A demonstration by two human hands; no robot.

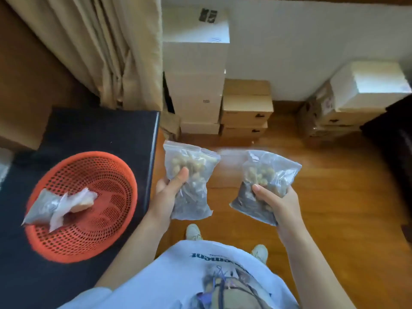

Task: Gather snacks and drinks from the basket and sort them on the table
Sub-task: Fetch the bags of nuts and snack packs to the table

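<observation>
Left hand [166, 192] grips one clear snack bag [189, 179]; right hand [275, 204] grips a second bag [265, 186], both over the floor. Orange basket [107, 166], left on the black bench [89, 130], contains two small packets [60, 206].

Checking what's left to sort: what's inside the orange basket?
Inside the orange basket lie two small clear packets, one greyish, one holding something pale. Whatever lies beneath them is covered.

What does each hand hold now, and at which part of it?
The left hand grips one clear snack bag around its middle. The right hand grips a second snack bag at its lower half.
</observation>
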